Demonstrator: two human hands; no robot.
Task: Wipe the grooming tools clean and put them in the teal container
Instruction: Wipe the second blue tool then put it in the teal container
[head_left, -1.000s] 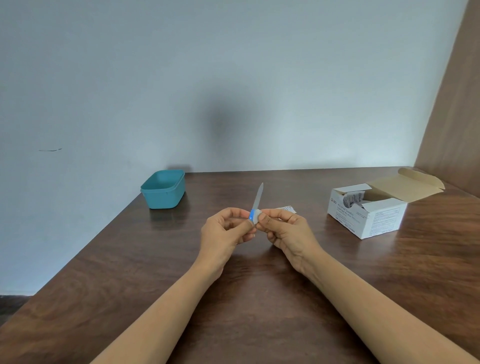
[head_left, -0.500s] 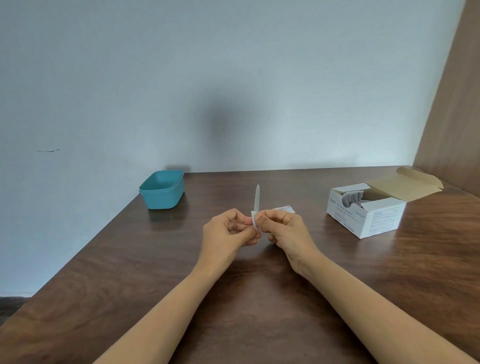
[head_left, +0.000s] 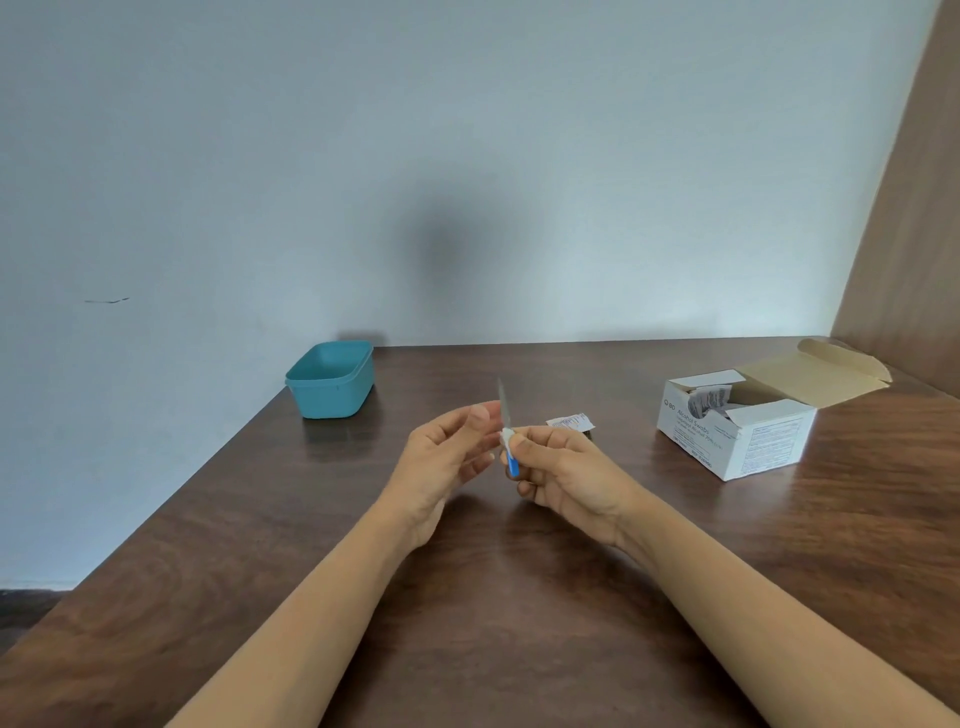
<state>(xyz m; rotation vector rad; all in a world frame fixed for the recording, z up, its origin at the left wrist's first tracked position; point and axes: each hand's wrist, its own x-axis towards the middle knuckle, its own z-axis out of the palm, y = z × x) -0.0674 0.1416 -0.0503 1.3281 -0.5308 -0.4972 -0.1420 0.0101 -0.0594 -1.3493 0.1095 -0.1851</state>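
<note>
A nail file (head_left: 505, 405) with a grey blade and a blue handle stands upright above the table's middle. My right hand (head_left: 561, 470) pinches it where blade meets handle, through a small white swab (head_left: 506, 435). My left hand (head_left: 449, 460) is just left of the file, fingers spread, not gripping it; whether its thumb touches the blade I cannot tell. The teal container (head_left: 332, 382) sits at the table's far left corner, open on top, with nothing visible inside.
A white box of alcohol swabs (head_left: 737, 431) with its flap open stands at the right. A torn swab wrapper (head_left: 570, 421) lies behind my right hand. The brown wooden table (head_left: 493, 597) has its left edge near the container. A wooden panel rises at far right.
My left hand has let go of the file's handle and opened. The right hand now holds the file alone with the swab, and the blue handle shows below its fingers.
</note>
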